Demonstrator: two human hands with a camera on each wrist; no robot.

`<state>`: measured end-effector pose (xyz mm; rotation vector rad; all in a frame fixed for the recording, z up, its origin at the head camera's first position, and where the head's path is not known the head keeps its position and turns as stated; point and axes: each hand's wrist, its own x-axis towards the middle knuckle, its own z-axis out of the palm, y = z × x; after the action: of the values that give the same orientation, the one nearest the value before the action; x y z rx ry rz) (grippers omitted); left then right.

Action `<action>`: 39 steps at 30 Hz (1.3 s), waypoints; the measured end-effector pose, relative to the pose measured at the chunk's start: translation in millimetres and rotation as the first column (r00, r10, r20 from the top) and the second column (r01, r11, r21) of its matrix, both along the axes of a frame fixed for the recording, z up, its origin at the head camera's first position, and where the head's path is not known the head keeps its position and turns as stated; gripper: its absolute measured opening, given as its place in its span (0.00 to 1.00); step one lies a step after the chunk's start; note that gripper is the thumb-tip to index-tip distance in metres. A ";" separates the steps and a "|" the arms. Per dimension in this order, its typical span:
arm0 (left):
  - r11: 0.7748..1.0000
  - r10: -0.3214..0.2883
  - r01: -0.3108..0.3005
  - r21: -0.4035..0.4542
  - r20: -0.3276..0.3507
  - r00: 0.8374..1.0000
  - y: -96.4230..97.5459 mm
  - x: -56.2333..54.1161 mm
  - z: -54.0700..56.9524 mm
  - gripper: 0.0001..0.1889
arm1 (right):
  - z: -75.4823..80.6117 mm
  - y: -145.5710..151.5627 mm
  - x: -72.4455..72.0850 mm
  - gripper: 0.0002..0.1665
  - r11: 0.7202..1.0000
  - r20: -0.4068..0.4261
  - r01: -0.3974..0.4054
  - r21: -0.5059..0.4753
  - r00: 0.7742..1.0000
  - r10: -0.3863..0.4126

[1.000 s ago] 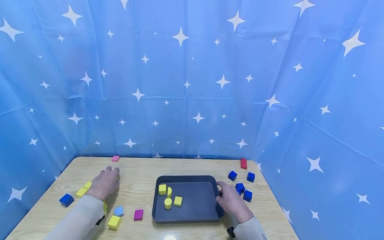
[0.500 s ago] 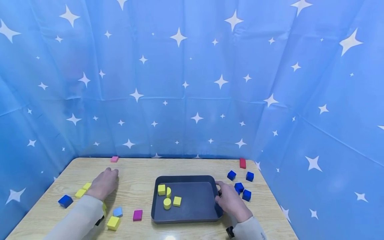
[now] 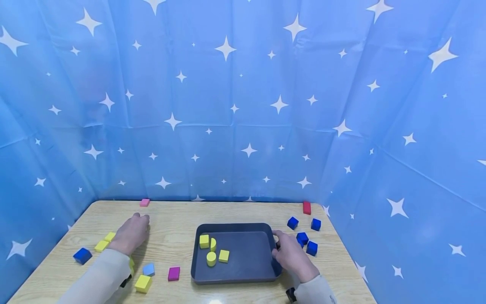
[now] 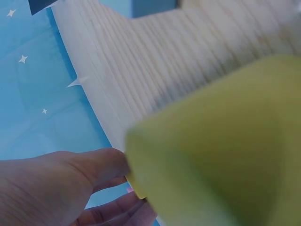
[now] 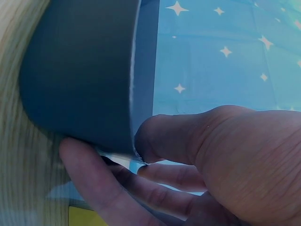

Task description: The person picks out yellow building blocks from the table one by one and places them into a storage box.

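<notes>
Movement: Left hand (image 3: pixel 130 235) and right hand (image 3: pixel 293 256) hold position from a second earlier; only the overhead framing drifts slightly.
Head view: Dark grey rectangular tray (image 3: pixel 250 255) rests on the light wood-grain table (image 3: pixel 171 238), four yellow blocks (image 3: pixel 224 256) inside; dark blue cubes (image 3: pixel 312 248) lie just beyond the right hand.
Left hand, wrist view: Thumb and fingers pinch a mostly hidden yellow piece (image 4: pixel 137 189); a blurred yellow shape (image 4: pixel 221 141) fills the foreground.
Right hand, wrist view: Thumb and fingers clasp the tray's edge between them.
</notes>
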<state>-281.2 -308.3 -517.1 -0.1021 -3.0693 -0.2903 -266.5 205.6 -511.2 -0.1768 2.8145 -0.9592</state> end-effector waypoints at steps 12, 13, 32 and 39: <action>0.999 -0.003 0.004 0.032 -0.025 1.000 3.9 -1.2 0.6 0.11 | -0.4 0.2 2.5 0.37 1.000 -0.001 0.003 -0.010 1.000 -0.003; 0.999 -0.005 0.006 0.034 -0.030 1.000 4.7 -1.4 0.7 0.11 | -0.3 0.2 2.6 0.37 1.000 -0.002 0.003 -0.011 1.000 -0.003; 0.995 -0.002 0.010 0.097 -0.082 0.997 27.3 2.6 0.7 0.16 | -3.7 0.5 0.9 0.36 1.000 -0.017 -0.019 -0.006 1.000 0.018; 0.994 -0.037 0.050 0.097 -0.132 0.991 37.9 7.8 8.3 0.16 | -3.3 0.8 0.2 0.37 1.000 -0.022 -0.021 -0.005 1.000 0.021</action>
<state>-273.4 -270.5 -508.8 -0.1759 -2.9205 -0.4219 -266.4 206.5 -514.5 -0.2181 2.8244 -0.9660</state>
